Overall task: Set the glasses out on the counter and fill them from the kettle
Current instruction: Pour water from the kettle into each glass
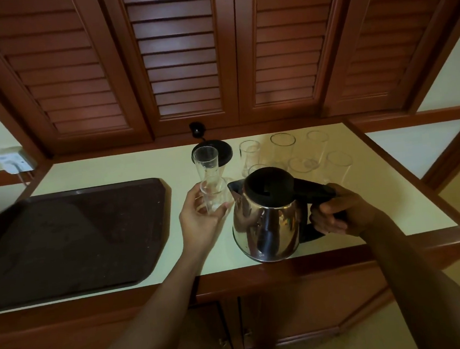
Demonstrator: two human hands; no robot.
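**Thin glass in one hand, steel kettle in the other**

Nearest, the right hand (336, 212) has its grip clamped round the black handle (315, 192) of the polished steel kettle with a black lid (266, 226). The kettle sits low over the front of the pale worktop (384, 189). I cannot tell whether its base rests there or hangs just above. The handle looks the right place to hold it, since the steel wall is slick and may be hot. If there is water inside, the weight will likely drag at the wrist as the kettle tips, so a full-fisted hold should serve best.

Just left of the spout (234, 189), the left hand (199, 220) holds a tall clear glass (208, 170). Its grip is curled round the lower part, with the mouth up and leaning slightly away. The glass looks empty. It is probably light, stiff, smooth and breakable. Holding it low leaves the rim free, but a knock from the steel spout could chip it.

A dark brown tray (71, 242) lies to the left. Farther back stands the round black kettle base (223, 154). To its right, several more clear glasses (283, 148) stand upright, close together on the worktop.
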